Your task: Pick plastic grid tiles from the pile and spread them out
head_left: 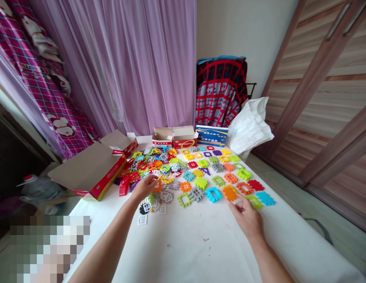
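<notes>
My left hand [146, 187] reaches to the front of a mixed heap of colourful plastic pieces [141, 165]; its fingers are bent together near an orange piece [157, 185], and what they hold, if anything, is too small to name. My right hand [246, 212] is beside an orange gear-edged piece [230, 193], fingers apart and nothing seen between them. Around that piece lie a blue square frame [213, 194], a green piece [254, 201] and a light blue piece [265, 198]. White lattice pieces [143, 219] are scattered below the heap.
An open red carton [96, 173] stands at the left, with a smaller one behind it. Small open boxes [185, 137] and a blue box [212, 136] line the back. A white bag [250, 125] sits at the back right. Sorted pieces lie in rows on the white table [194, 247].
</notes>
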`<state>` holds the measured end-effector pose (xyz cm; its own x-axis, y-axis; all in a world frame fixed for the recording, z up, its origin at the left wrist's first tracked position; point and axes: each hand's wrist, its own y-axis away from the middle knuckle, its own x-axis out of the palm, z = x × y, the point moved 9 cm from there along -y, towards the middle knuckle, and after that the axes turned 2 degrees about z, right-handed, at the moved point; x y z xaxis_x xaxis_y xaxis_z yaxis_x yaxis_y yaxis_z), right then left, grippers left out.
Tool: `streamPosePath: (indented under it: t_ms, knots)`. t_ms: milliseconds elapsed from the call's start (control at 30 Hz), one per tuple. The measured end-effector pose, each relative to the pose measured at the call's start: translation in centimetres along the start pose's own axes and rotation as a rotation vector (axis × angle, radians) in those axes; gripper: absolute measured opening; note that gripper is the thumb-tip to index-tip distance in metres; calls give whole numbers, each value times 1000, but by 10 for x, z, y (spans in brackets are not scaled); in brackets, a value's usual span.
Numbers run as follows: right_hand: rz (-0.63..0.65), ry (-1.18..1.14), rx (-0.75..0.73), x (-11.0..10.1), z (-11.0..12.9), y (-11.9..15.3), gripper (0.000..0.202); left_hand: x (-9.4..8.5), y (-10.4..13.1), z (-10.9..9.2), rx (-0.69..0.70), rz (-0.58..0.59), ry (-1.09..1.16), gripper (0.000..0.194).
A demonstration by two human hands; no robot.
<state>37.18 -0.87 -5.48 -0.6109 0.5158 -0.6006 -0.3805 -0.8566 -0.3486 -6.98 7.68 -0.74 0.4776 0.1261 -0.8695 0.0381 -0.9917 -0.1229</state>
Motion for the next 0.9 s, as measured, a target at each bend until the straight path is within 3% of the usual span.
streamPosePath:
  t_ms: [167, 300, 467, 600, 733, 900]
  knots:
    - [-21, -46, -59, -3, 9, 4, 62, -22, 17, 28, -55, -136, -81, 32]
    - [19, -63, -176, 10, 41, 15, 57, -12, 32, 31, -70, -95, -101, 32]
    - [246, -15, -371, 71, 134, 25, 45, 5, 40, 10, -60, -51, -86, 32]
    - [367, 55, -368, 122, 188, 17, 44, 6, 39, 3, -77, -62, 8, 24]
    - [417, 21, -375, 150, 196, 21, 49, 2, 43, 11, -128, -103, 197, 22]
    - [327, -132, -598, 142, 199, 50, 47, 18, 52, 16, -210, -33, 546, 41]
